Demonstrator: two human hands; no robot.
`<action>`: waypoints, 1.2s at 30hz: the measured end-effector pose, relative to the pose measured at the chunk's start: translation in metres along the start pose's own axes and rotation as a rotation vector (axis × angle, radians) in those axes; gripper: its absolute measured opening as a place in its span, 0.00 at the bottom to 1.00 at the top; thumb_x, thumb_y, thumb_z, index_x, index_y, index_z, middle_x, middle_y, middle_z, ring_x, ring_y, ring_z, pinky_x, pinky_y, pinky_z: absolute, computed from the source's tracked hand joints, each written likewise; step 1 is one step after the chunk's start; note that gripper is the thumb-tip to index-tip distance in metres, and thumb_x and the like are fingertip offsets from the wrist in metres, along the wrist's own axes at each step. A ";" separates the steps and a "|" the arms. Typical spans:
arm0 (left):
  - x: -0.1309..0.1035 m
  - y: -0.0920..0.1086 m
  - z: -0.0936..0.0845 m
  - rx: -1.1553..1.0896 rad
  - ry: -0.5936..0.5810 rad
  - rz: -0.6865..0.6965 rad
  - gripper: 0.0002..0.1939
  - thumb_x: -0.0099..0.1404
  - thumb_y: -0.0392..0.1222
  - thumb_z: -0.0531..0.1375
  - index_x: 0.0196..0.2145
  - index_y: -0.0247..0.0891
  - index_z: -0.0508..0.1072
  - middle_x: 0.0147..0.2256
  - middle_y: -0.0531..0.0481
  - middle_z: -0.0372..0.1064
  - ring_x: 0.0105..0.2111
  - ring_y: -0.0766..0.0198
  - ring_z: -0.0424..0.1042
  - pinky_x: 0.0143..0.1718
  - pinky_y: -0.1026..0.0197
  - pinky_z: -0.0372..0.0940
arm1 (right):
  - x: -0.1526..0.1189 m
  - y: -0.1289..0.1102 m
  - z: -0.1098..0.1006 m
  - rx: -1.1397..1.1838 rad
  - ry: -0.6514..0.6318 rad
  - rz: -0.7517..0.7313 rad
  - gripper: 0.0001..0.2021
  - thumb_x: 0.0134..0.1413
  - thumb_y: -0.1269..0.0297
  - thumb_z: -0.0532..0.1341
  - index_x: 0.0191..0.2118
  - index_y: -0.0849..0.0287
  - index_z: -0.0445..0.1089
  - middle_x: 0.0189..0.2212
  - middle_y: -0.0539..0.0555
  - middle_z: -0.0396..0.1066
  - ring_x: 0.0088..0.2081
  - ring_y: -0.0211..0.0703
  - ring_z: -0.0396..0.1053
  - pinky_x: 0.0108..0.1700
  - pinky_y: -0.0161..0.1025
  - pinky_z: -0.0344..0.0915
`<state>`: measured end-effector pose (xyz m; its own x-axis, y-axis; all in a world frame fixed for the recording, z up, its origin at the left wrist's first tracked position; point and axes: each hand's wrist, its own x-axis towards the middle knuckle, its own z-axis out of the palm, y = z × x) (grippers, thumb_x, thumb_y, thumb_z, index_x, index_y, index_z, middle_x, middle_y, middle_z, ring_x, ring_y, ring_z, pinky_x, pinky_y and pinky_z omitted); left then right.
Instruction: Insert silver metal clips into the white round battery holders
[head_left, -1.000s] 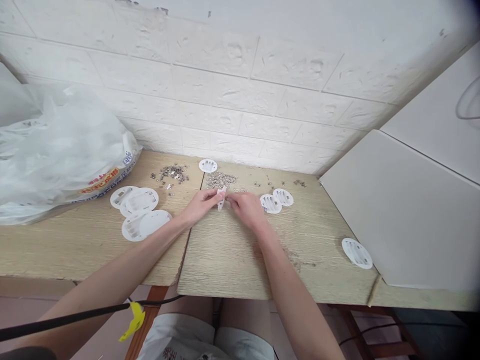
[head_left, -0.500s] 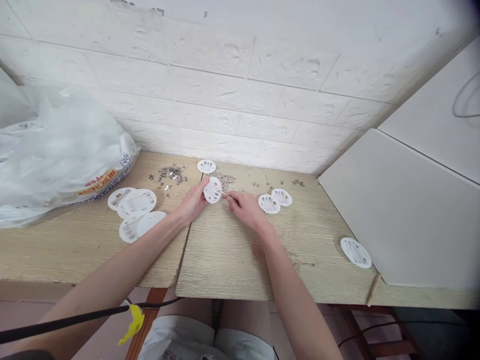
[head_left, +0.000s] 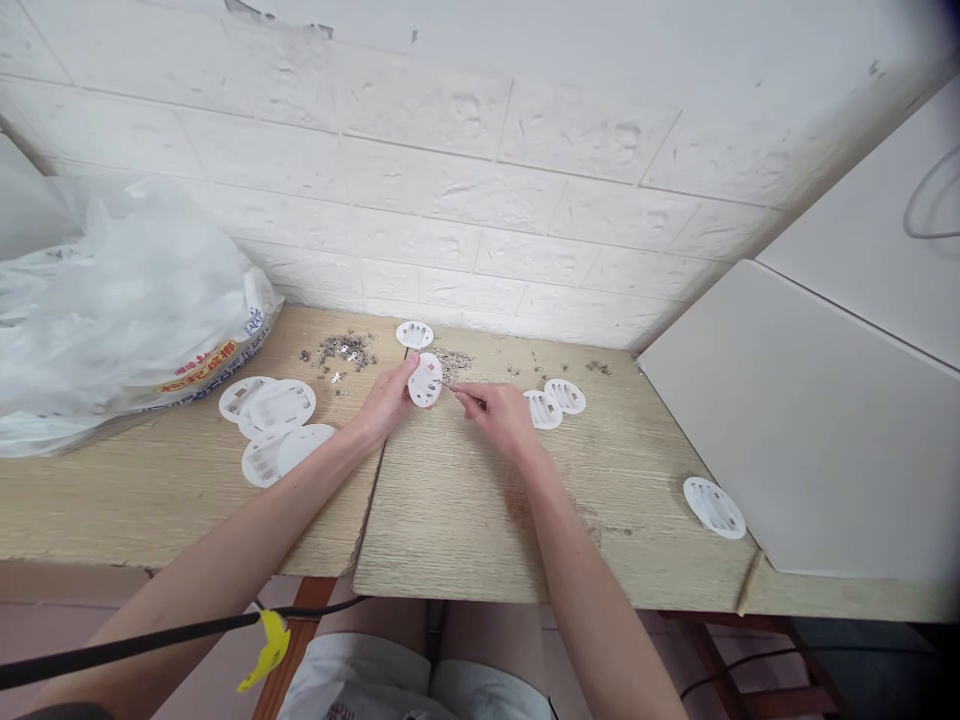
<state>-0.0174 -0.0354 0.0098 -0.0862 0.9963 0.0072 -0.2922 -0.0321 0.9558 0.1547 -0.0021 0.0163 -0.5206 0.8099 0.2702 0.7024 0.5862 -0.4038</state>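
My left hand (head_left: 390, 398) grips a round white plastic disc (head_left: 425, 381) by its left edge, holding it tilted above the table. Fingers of my right hand (head_left: 495, 410) are closed round a thin metal tool (head_left: 451, 387), whose tip reaches the disc's right side. Behind the disc lies a scatter of small metal pieces (head_left: 454, 362), with a second pile (head_left: 346, 349) to its left. Another white disc (head_left: 415, 334) rests near the wall, just beyond my left hand.
Several white discs (head_left: 281, 405) overlap on the left. Two discs (head_left: 565, 396) lie right of my right hand, another (head_left: 714, 507) by the white panel (head_left: 810, 420). A large plastic bag (head_left: 127, 300) fills the back left. A seam crosses the wooden table (head_left: 450, 520).
My right hand has shifted slightly right and turned a little, partly covering one of the two nearby discs. The held disc has tilted slightly in my left hand.
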 end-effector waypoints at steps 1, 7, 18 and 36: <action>0.000 0.000 0.000 0.014 0.006 -0.002 0.26 0.58 0.60 0.56 0.42 0.34 0.73 0.36 0.43 0.74 0.36 0.57 0.70 0.33 0.59 0.64 | 0.000 0.000 0.000 -0.006 -0.001 0.003 0.14 0.61 0.61 0.52 0.44 0.51 0.74 0.28 0.50 0.75 0.30 0.39 0.69 0.30 0.32 0.53; -0.001 -0.003 -0.002 0.094 0.019 0.001 0.26 0.57 0.60 0.56 0.37 0.33 0.74 0.32 0.45 0.73 0.33 0.59 0.69 0.34 0.59 0.62 | -0.001 -0.001 -0.001 -0.072 0.009 -0.015 0.13 0.61 0.61 0.52 0.42 0.50 0.75 0.29 0.50 0.75 0.31 0.39 0.68 0.30 0.33 0.51; -0.005 -0.006 -0.006 0.411 0.002 0.140 0.22 0.59 0.59 0.55 0.23 0.36 0.70 0.23 0.53 0.63 0.27 0.65 0.61 0.33 0.62 0.56 | -0.002 -0.003 0.000 -0.242 -0.034 -0.070 0.17 0.62 0.63 0.48 0.33 0.55 0.75 0.28 0.52 0.73 0.28 0.39 0.64 0.27 0.36 0.44; 0.000 -0.010 -0.001 0.092 -0.041 -0.015 0.22 0.56 0.57 0.59 0.31 0.32 0.75 0.32 0.44 0.71 0.36 0.58 0.69 0.40 0.54 0.66 | 0.000 -0.003 -0.004 -0.255 -0.004 -0.002 0.16 0.61 0.61 0.50 0.29 0.55 0.73 0.27 0.52 0.73 0.28 0.40 0.65 0.26 0.36 0.42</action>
<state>-0.0150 -0.0350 -0.0001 -0.0424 0.9991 0.0029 -0.2047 -0.0115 0.9787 0.1545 -0.0042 0.0205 -0.5233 0.8091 0.2672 0.8011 0.5741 -0.1695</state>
